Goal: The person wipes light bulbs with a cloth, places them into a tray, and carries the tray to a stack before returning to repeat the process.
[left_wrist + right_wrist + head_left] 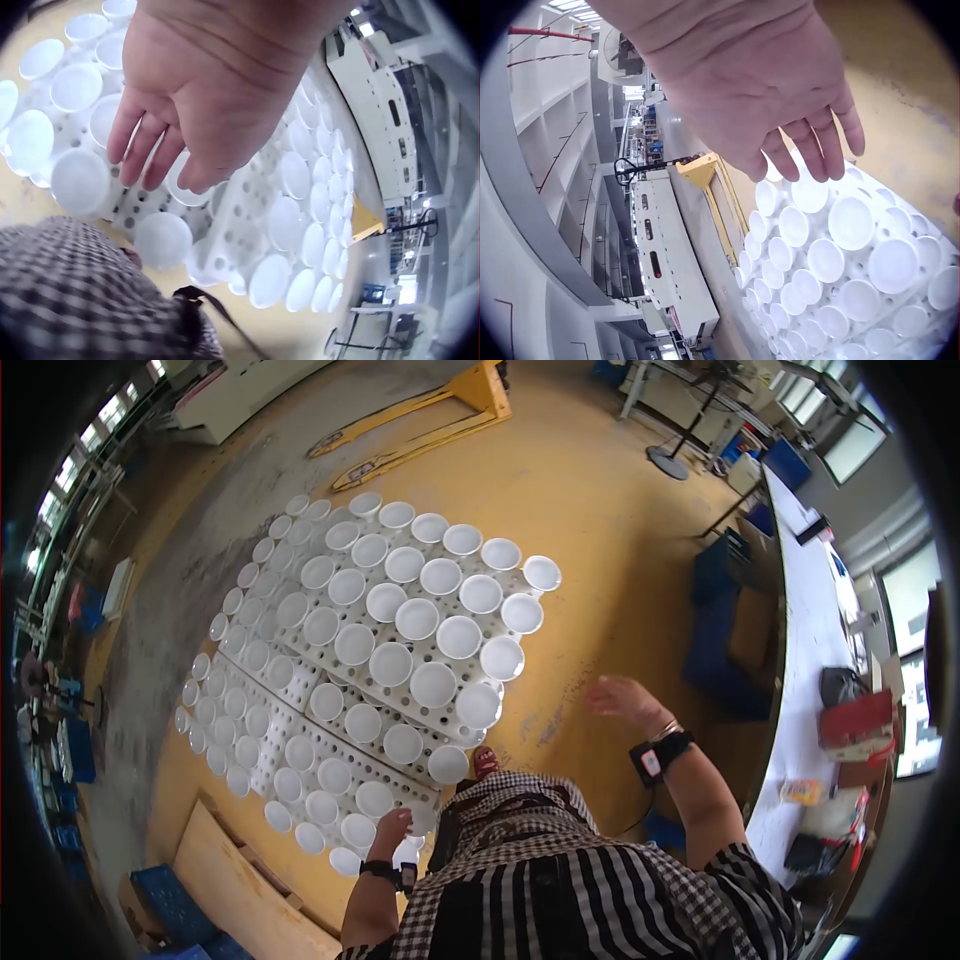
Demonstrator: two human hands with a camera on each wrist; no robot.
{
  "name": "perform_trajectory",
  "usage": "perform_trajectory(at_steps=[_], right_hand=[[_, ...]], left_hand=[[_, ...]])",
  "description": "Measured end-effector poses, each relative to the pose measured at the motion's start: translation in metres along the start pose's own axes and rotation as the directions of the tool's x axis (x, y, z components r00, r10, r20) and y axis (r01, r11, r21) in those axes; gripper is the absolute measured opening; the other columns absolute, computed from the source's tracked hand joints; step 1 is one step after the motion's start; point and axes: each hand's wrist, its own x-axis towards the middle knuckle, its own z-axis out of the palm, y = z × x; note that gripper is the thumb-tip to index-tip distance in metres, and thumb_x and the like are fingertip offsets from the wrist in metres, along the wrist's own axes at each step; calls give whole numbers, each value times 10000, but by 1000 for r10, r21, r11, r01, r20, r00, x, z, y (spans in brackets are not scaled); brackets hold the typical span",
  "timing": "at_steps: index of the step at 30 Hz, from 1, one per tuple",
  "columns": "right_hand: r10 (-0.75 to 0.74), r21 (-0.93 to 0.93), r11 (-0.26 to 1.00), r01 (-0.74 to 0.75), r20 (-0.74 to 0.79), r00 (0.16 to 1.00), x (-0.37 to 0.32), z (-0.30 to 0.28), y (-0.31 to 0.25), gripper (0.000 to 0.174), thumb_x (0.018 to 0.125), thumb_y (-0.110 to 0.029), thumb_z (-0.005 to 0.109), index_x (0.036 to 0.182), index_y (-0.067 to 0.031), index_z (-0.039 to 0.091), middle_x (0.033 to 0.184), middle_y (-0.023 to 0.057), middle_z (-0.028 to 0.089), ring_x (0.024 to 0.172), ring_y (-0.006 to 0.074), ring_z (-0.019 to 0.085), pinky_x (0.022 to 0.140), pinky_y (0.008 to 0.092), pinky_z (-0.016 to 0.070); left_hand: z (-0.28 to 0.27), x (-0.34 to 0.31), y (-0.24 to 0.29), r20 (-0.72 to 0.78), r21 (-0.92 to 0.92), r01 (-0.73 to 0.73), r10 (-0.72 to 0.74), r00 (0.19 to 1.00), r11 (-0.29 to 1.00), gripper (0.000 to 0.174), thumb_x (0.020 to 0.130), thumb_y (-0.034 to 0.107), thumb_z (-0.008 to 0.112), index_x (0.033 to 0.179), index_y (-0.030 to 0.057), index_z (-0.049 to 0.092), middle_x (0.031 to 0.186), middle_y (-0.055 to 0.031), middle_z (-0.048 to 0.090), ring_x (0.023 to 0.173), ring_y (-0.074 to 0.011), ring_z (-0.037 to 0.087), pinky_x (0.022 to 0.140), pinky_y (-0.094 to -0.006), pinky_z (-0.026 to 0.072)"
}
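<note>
Many white round bowls stand in rows, mouths up, on white perforated boards low over the floor. My left hand is over the near edge of these rows, fingers loosely extended and holding nothing. In the left wrist view its palm hides some of the bowls behind it. Off to the right of the boards, my right hand hangs above the yellow floor with nothing in it. The right wrist view shows that palm with fingers extended, overlapping the nearest bowls.
A yellow pallet jack stands beyond the boards. To the right runs a long white-topped table with blue crates below it. A fan-like stand's round base is farther back. A wooden panel lies at lower left.
</note>
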Motion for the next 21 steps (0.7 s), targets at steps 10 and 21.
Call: perform_trajectory(at_steps=[10,21], right_hand=[[-14,-457,885,-88,-214,977,281,-70,-154,400,969,-340,482,1253,-72,570,1101,94,649,941,208,616,803,356,501],[257,-843,513,-162,-29,966,570,-64,-190,473,920,-266,503,1363,-99,490,1222,80,597,1109,189,559,889,376,450]], left_hand=[[49,59,74,-170,-485,87,-192,967,870,391,897,289,561,1202,45,583,906,-78,663,691,-181,642,596,-303,499],[92,174,105,-166,-855,135,-510,844,501,618,947,437,487,1433,84,337,1338,-150,493,1158,-297,521,931,-447,442]])
